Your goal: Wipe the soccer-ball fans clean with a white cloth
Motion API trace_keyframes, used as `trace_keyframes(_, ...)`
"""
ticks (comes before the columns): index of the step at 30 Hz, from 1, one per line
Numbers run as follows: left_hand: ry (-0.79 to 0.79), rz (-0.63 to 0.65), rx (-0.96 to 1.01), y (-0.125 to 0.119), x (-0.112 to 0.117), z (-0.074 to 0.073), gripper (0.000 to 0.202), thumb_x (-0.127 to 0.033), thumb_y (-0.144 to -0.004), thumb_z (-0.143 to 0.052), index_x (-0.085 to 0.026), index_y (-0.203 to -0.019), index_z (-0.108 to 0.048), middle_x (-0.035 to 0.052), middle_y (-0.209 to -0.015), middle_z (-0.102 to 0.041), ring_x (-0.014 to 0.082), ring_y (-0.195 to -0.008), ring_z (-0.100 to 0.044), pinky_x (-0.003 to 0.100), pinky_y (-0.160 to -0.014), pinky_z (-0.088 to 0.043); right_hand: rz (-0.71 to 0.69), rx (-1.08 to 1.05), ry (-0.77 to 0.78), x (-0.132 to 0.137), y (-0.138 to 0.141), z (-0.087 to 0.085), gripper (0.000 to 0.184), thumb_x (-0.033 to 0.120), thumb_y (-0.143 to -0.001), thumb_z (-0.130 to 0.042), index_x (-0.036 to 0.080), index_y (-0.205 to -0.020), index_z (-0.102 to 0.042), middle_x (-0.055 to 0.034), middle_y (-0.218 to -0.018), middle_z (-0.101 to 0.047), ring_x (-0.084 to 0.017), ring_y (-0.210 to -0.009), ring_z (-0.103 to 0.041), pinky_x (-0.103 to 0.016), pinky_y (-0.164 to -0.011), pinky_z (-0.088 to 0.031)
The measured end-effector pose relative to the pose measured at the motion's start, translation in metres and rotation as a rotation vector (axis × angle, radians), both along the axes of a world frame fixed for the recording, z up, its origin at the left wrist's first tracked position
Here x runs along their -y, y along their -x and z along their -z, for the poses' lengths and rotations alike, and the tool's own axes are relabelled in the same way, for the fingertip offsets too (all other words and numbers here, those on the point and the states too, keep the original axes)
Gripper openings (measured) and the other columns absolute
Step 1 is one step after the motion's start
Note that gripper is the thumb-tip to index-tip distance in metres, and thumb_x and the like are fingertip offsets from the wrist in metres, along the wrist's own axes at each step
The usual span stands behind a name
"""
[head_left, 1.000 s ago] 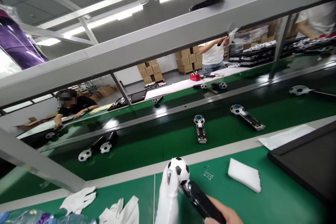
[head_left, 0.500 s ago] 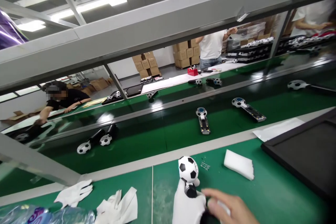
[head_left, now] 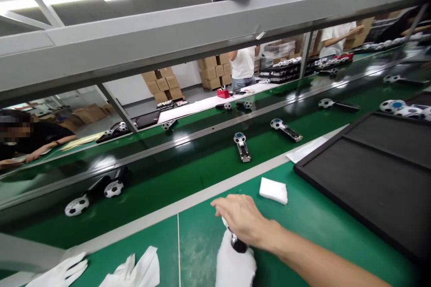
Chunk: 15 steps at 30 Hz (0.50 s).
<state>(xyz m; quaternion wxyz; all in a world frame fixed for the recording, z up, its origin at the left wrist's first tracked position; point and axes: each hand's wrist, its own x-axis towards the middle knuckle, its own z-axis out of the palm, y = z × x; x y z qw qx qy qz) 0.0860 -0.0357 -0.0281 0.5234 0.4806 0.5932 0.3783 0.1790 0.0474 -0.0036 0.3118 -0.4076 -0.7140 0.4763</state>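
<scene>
Green bench (head_left: 198,251) on the near side, green belt (head_left: 151,179) running along its far side, cardboard boxes (head_left: 163,85) stacked at the back. From where I stand: gloved left hand (head_left: 235,267) looks wrapped round a soccer-ball device (head_left: 239,245), black part poking out of the glove, held above the near bench. Bare right hand (head_left: 240,217) is palm-down over the ball end, fingertips pointing left; can't tell if it grips or just covers.

Key relation: device sits below the right hand and on the far side of the glove. Visible bit of its long axis runs far-left to near-right; rest is hidden, so tilt is unclear. Left hand is nearer the handle, right nearer the ball.

White foam block (head_left: 274,190) just right of the right hand, on the far side; black tray (head_left: 370,170) further right. Crumpled white glove (head_left: 134,271) on the bench, left. On the belt, two units with exposed boards (head_left: 242,147) beyond the hands.
</scene>
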Motion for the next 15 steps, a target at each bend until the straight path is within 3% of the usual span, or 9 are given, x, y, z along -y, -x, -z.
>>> trace_keyframes(2,0.016,0.011,0.035,-0.001,0.004,0.001,0.024,-0.034,-0.089,-0.053,-0.017,-0.106,-0.057,0.0066,-0.103,-0.059,0.0141,-0.084,-0.059,0.030,-0.073,-0.053,-0.086,-0.102,0.242,-0.013,-0.009,-0.004,0.024,0.033,-0.083,-0.050,0.017,-0.088,-0.068,-0.0108,-0.090,-0.068,-0.026,-0.090,-0.060,-0.044,-0.086,-0.043)
trace_keyframes(4,0.032,0.028,0.083,-0.002,0.007,0.002,0.023,-0.034,-0.089,-0.053,-0.016,-0.104,-0.058,0.0061,-0.100,-0.060,0.0131,-0.081,-0.059,0.029,-0.070,-0.053,-0.150,-0.172,0.364,-0.020,-0.018,-0.006,0.031,0.039,-0.081,-0.051,0.014,-0.089,-0.068,-0.0118,-0.082,-0.069,-0.025,-0.075,-0.064,-0.041,-0.071,-0.050)
trace_keyframes(6,0.045,0.052,0.133,-0.004,0.008,0.002,0.022,-0.033,-0.089,-0.053,-0.015,-0.100,-0.058,0.0045,-0.093,-0.061,0.0112,-0.074,-0.058,0.026,-0.065,-0.052,-0.107,-0.262,0.439,-0.020,-0.023,0.000,0.040,0.045,-0.080,-0.048,0.014,-0.099,-0.063,-0.0120,-0.083,-0.069,-0.023,-0.072,-0.066,-0.038,-0.064,-0.053)
trace_keyframes(10,0.066,0.099,0.239,-0.007,0.006,0.003,0.016,-0.028,-0.084,-0.060,-0.013,-0.090,-0.057,-0.0012,-0.073,-0.058,0.0084,-0.057,-0.054,0.023,-0.054,-0.049,0.226,-0.361,0.407,-0.004,-0.029,0.033,0.039,0.042,-0.084,-0.039,0.015,-0.109,-0.051,-0.0101,-0.092,-0.067,-0.017,-0.079,-0.066,-0.028,-0.066,-0.052)
trace_keyframes(13,0.075,0.099,0.336,-0.008,0.004,0.004,0.019,-0.022,-0.073,-0.070,-0.014,-0.083,-0.057,0.0006,-0.074,-0.059,0.0107,-0.055,-0.056,0.024,-0.052,-0.048,0.418,-0.285,0.325,0.014,-0.043,0.056,0.039,0.039,-0.086,-0.033,0.013,-0.109,-0.051,-0.0030,-0.064,-0.061,-0.015,-0.053,-0.059,-0.024,-0.046,-0.043)
trace_keyframes(15,0.082,0.094,0.408,-0.008,0.003,0.005,0.026,-0.023,-0.068,-0.072,-0.015,-0.088,-0.056,0.0024,-0.080,-0.059,0.0133,-0.059,-0.057,0.026,-0.051,-0.048,0.473,-0.206,0.228,0.029,-0.057,0.065,0.041,0.042,-0.087,-0.033,0.015,-0.106,-0.055,0.0005,-0.055,-0.055,-0.015,-0.042,-0.051,-0.025,-0.041,-0.037)
